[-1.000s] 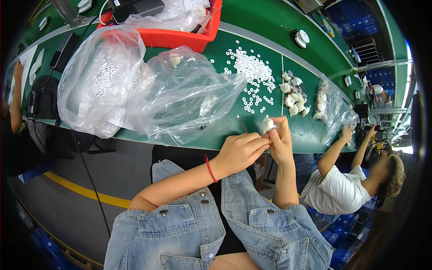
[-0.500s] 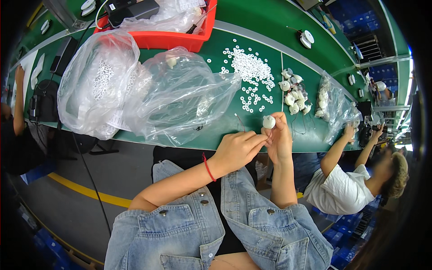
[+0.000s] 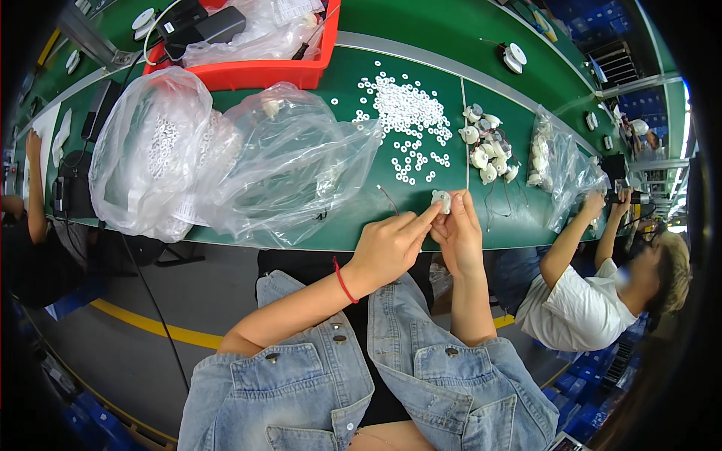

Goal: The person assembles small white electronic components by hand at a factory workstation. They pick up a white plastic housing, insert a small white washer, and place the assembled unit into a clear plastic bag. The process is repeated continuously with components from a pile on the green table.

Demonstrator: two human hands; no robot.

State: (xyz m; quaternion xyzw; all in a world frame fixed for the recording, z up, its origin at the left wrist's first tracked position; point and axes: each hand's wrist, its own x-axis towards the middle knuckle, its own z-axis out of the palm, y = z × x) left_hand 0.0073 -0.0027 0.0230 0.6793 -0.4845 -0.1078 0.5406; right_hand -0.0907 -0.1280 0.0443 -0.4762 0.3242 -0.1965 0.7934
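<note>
White round plastic part (image 3: 441, 200) between both hands.

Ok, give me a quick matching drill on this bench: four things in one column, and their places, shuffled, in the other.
Things:
1. small white part
2. red crate
3. loose white rings
4. red band

Places:
A. scattered on the green table, beyond the hands
B. around the left wrist
C. pinched between the left hand and the right hand
D. at the far side of the table, behind the clear bags

Pairs: 1-C, 2-D, 3-A, 4-B
</note>
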